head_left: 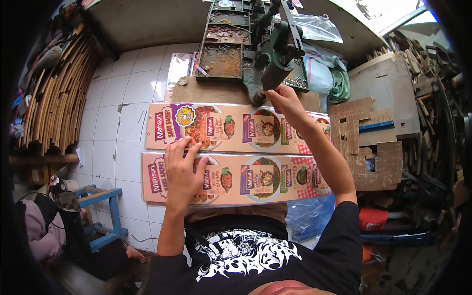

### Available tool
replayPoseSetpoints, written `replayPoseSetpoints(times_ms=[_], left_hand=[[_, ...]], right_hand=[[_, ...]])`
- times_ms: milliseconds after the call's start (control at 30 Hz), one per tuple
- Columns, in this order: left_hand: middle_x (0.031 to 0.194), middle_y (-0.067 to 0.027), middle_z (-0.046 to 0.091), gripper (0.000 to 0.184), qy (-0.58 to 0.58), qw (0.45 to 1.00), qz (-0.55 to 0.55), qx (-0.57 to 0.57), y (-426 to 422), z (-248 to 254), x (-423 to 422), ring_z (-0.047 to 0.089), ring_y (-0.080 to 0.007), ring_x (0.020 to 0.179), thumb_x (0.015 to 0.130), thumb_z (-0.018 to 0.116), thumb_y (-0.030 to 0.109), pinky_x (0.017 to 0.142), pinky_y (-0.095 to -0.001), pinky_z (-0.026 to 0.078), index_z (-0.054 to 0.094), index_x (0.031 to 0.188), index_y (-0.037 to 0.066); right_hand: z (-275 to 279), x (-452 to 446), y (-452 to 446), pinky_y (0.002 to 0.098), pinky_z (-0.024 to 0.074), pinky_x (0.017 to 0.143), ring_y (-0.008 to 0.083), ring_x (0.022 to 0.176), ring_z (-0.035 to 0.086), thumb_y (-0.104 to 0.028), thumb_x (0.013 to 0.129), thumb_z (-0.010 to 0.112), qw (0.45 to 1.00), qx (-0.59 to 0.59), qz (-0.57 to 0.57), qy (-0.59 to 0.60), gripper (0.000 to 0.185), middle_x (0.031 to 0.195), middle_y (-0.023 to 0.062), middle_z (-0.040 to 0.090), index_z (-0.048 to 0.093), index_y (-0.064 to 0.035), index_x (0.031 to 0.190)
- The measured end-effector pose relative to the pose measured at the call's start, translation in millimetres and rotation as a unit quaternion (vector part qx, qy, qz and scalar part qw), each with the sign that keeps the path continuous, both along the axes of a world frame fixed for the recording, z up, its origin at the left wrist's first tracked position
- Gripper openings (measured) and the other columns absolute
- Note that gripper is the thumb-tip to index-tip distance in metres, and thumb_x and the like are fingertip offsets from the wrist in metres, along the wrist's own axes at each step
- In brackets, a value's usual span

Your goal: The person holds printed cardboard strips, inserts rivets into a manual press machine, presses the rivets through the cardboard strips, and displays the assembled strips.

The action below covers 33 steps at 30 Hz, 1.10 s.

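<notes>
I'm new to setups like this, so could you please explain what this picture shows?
There is no robot: a camera worn on a person's head looks forward and down at two bare hands. The left hand lies spread over two printed panels in front of the person. The right hand reaches to a dark green metal press, fingertips pinched near its lower end; whether they hold something small is unclear. Beside the press are trays with small parts.

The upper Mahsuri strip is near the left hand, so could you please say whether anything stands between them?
Nothing visible does: the left hand extends over the lower strip, and its fingers appear to rest directly on the upper Mahsuri strip.
</notes>
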State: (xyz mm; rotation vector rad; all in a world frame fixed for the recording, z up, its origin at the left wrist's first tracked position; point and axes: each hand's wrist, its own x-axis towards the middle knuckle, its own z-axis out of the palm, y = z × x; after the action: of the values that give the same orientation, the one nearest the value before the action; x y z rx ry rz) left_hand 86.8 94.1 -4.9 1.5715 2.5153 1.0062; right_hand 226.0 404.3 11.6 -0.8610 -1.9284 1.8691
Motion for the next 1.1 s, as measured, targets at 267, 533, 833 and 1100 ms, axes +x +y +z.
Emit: replayPoseSetpoints(times_ms=[267,533,833,1100], left_hand=[[0.126,-0.0150,0.055,0.034,0.007,1.000,-0.003,-0.002,0.2,1.4,0.8,0.049,-0.0347,0.121,0.081,0.072,0.017,0.109,-0.0510,0.031,0.066,0.112,0.004],[0.126,-0.0149,0.056,0.033,0.005,1.000,-0.001,-0.003,-0.3,0.0,1.0,0.049,-0.0345,0.121,0.081,0.072,0.017,0.109,-0.0498,0.032,0.066,0.111,0.004],[0.126,-0.0162,0.057,0.034,-0.012,1.000,-0.009,0.010,-0.7,2.8,-2.3,0.051,-0.0353,0.120,0.081,0.072,0.014,0.106,-0.0471,0.036,0.066,0.112,0.002],[0.124,-0.0212,0.058,0.032,-0.014,0.987,0.156,0.042,-49.4,24.0,-15.9,0.058,-0.0364,0.114,0.085,0.069,0.006,0.097,-0.0426,0.046,0.064,0.115,-0.002]], right_hand=[[-2.0,0.2,-0.8,0.0185,0.0274,0.044,-0.0012,0.051,0.037,-0.018,0.098,0.056,1.000,0.020,0.008,0.001,0.016,0.064,-0.0087,0.047,0.063,-0.0041,0.097],[-1.4,-1.9,-7.1,0.0193,0.0304,0.045,-0.0001,0.053,0.039,-0.017,0.096,0.060,0.999,0.002,-0.031,0.022,0.013,0.069,-0.0065,0.051,0.062,-0.0043,0.094],[9.5,33.2,-12.3,0.0183,0.0295,0.044,0.0004,0.051,0.038,-0.018,0.096,0.061,0.993,-0.031,-0.079,0.082,0.013,0.067,-0.0069,0.047,0.059,-0.0051,0.096],[44.7,156.9,-59.5,0.0286,0.0493,0.074,0.0130,0.081,0.061,-0.013,0.093,0.064,0.920,0.335,-0.167,-0.116,0.025,0.088,0.0069,0.066,0.060,0.0004,0.114]])
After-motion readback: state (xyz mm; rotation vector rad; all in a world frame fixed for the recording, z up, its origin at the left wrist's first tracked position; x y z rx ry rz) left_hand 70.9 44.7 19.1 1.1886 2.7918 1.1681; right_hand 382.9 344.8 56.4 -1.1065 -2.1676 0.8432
